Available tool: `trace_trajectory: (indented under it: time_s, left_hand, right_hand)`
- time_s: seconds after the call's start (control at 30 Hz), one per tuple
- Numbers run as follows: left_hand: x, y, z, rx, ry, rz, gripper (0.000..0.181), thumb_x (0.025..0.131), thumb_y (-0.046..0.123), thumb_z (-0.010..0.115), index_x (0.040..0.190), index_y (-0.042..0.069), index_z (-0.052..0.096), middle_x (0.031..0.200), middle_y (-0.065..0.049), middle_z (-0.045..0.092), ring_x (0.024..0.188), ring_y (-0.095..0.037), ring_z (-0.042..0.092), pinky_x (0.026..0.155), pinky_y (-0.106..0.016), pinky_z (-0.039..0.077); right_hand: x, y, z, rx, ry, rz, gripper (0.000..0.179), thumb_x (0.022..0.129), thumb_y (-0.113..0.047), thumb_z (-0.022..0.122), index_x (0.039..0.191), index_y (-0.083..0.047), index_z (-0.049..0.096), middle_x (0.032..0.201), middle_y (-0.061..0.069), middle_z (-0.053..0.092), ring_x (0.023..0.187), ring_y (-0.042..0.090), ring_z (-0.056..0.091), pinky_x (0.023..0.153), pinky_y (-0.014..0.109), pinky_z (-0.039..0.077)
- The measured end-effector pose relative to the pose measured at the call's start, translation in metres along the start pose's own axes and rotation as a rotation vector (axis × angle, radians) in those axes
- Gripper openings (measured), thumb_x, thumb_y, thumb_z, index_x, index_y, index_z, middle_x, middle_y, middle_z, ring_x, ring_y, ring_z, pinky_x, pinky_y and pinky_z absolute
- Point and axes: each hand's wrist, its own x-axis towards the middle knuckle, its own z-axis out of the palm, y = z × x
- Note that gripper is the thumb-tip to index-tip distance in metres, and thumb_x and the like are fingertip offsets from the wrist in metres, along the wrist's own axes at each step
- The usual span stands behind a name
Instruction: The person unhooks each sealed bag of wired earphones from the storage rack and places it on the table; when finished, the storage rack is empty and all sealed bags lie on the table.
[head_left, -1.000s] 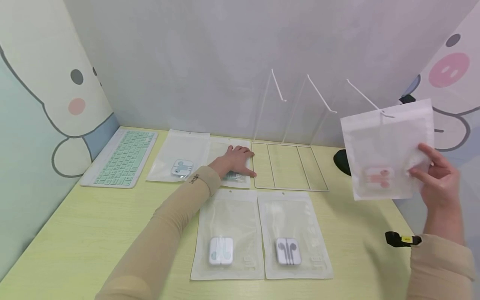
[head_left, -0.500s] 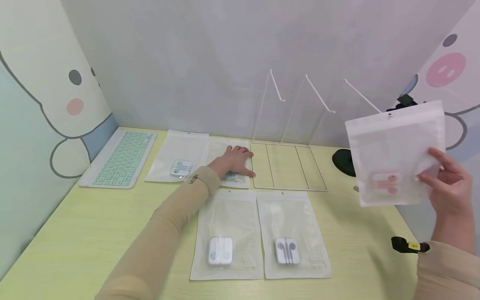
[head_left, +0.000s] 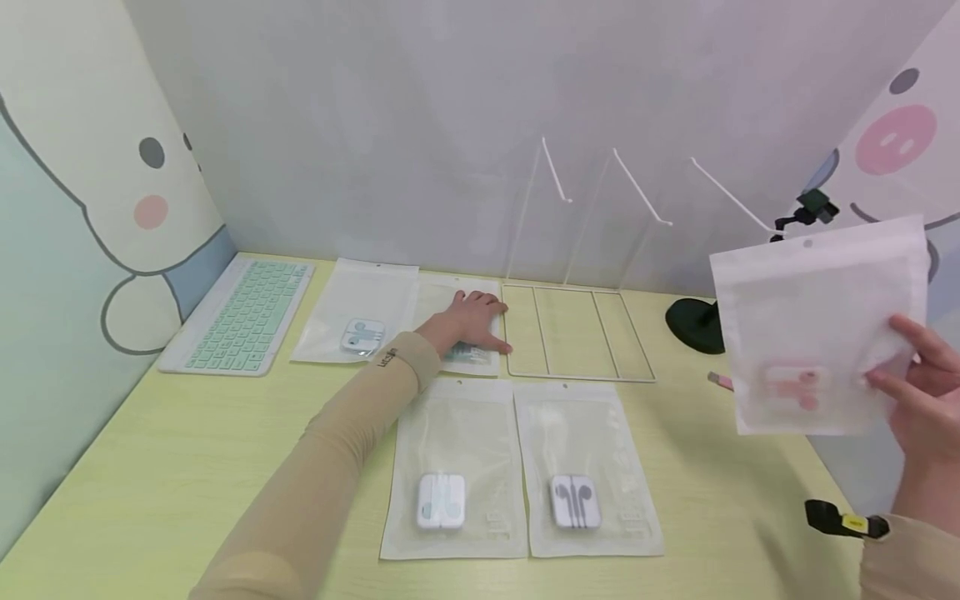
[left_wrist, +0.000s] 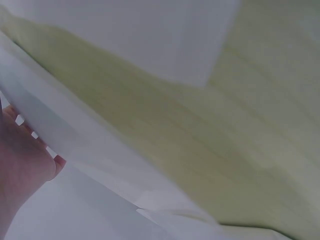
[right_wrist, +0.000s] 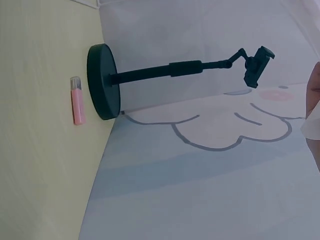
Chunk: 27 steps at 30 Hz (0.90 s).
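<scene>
In the head view my right hand [head_left: 930, 408] pinches the right edge of a white zip bag [head_left: 817, 317] between thumb and finger, holding it up over the right side of the table. Pink earphones [head_left: 795, 385] show through the bag. The bag's hanging hole is just right of the tip of the rightmost rack hook [head_left: 727, 193]. My left hand [head_left: 474, 321] lies with spread fingers over another zip bag [head_left: 438, 298], its fingertips right at the left edge of the white wire rack [head_left: 581, 378]. Only a sliver of the right hand [right_wrist: 313, 95] shows in the right wrist view.
Two zip bags with earphones, one teal [head_left: 442, 502] and one grey [head_left: 576, 502], lie in front. Another zip bag [head_left: 375, 292] and a keyboard [head_left: 240, 317] are left. A dark stand [right_wrist: 104, 82] and a pink stick [right_wrist: 78, 102] stand and lie right.
The right hand has moved right and downward with the pink earphone bag, whose hole has come away from the hook tip. More of the dark stand and pink stick shows. The left hand stays put.
</scene>
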Motion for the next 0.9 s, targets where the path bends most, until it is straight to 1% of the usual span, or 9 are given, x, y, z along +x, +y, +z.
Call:
trace_trajectory:
  time_s: [0.13, 0.2, 0.43, 0.57, 0.67, 0.7, 0.73, 0.8, 0.9]
  left_hand:
    - [0.001, 0.000, 0.001, 0.004, 0.002, 0.000, 0.092, 0.075, 0.078, 0.052, 0.148, 0.025, 0.031, 0.152, -0.002, 0.029, 0.140, -0.027, 0.023, 0.109, -0.056, 0.014]
    - [0.001, 0.000, 0.001, 0.006, 0.008, 0.005, 0.092, 0.074, 0.078, 0.051, 0.148, 0.025, 0.031, 0.152, -0.002, 0.030, 0.140, -0.027, 0.023, 0.109, -0.056, 0.014]
    - [0.002, 0.001, 0.002, 0.019, 0.017, 0.015, 0.092, 0.074, 0.078, 0.051, 0.147, 0.026, 0.032, 0.151, -0.002, 0.030, 0.139, -0.026, 0.024, 0.108, -0.055, 0.016]
    - [0.002, 0.001, 0.002, 0.018, 0.017, 0.016, 0.092, 0.074, 0.078, 0.051, 0.147, 0.026, 0.032, 0.151, -0.001, 0.030, 0.139, -0.026, 0.024, 0.107, -0.055, 0.016]
    - [0.002, 0.000, 0.002, 0.023, 0.019, 0.011, 0.092, 0.074, 0.079, 0.050, 0.147, 0.026, 0.031, 0.151, -0.001, 0.030, 0.139, -0.025, 0.024, 0.107, -0.054, 0.016]
    - [0.003, -0.001, 0.003, 0.026, 0.019, 0.009, 0.093, 0.073, 0.080, 0.050, 0.147, 0.027, 0.031, 0.151, 0.000, 0.030, 0.139, -0.025, 0.024, 0.107, -0.054, 0.016]
    - [0.003, -0.001, 0.003, 0.028, 0.019, 0.008, 0.093, 0.073, 0.080, 0.050, 0.147, 0.027, 0.031, 0.151, 0.000, 0.030, 0.139, -0.025, 0.024, 0.107, -0.054, 0.016]
    - [0.003, -0.002, 0.004, 0.031, 0.018, 0.006, 0.094, 0.073, 0.080, 0.049, 0.147, 0.027, 0.031, 0.151, 0.000, 0.030, 0.139, -0.025, 0.024, 0.107, -0.054, 0.016]
    - [0.004, -0.003, 0.005, 0.029, 0.017, 0.006, 0.094, 0.073, 0.081, 0.049, 0.147, 0.027, 0.031, 0.151, -0.001, 0.030, 0.139, -0.025, 0.024, 0.107, -0.055, 0.016]
  right_hand:
    - [-0.011, -0.002, -0.002, 0.034, -0.001, 0.009, 0.053, 0.078, 0.032, 0.042, 0.130, 0.024, 0.035, 0.134, 0.027, 0.046, 0.121, 0.031, 0.048, 0.096, 0.032, 0.046]
    - [-0.017, -0.003, -0.002, 0.021, -0.007, 0.028, 0.053, 0.079, 0.032, 0.042, 0.131, 0.023, 0.034, 0.132, 0.025, 0.050, 0.119, 0.029, 0.051, 0.093, 0.031, 0.048]
    - [-0.038, -0.003, -0.004, -0.032, -0.126, 0.113, 0.057, 0.081, 0.031, 0.044, 0.134, 0.025, 0.024, 0.124, 0.024, 0.058, 0.110, 0.027, 0.060, 0.083, 0.029, 0.052]
    - [-0.050, -0.002, -0.002, -0.049, -0.137, 0.168, 0.059, 0.080, 0.033, 0.041, 0.136, 0.023, 0.024, 0.110, 0.025, 0.065, 0.105, 0.025, 0.064, 0.077, 0.029, 0.054]
    - [-0.059, -0.001, 0.001, -0.090, -0.139, 0.223, 0.061, 0.079, 0.035, 0.039, 0.137, 0.022, 0.024, 0.115, 0.021, 0.064, 0.104, 0.023, 0.064, 0.075, 0.029, 0.054]
    - [-0.063, -0.001, 0.002, -0.143, -0.141, 0.247, 0.062, 0.079, 0.035, 0.038, 0.137, 0.021, 0.024, 0.120, 0.017, 0.063, 0.105, 0.020, 0.064, 0.074, 0.027, 0.054]
    - [-0.066, -0.001, 0.002, -0.152, -0.148, 0.264, 0.062, 0.078, 0.036, 0.037, 0.137, 0.021, 0.023, 0.125, 0.016, 0.060, 0.105, 0.020, 0.064, 0.074, 0.027, 0.054]
    - [-0.072, -0.001, 0.004, -0.225, -0.163, 0.313, 0.064, 0.078, 0.037, 0.036, 0.138, 0.019, 0.024, 0.130, 0.011, 0.057, 0.105, 0.016, 0.063, 0.073, 0.025, 0.054]
    - [-0.079, 0.001, 0.006, -0.302, -0.187, 0.398, 0.066, 0.078, 0.036, 0.035, 0.140, 0.016, 0.026, 0.127, 0.005, 0.060, 0.100, 0.011, 0.064, 0.068, 0.024, 0.054]
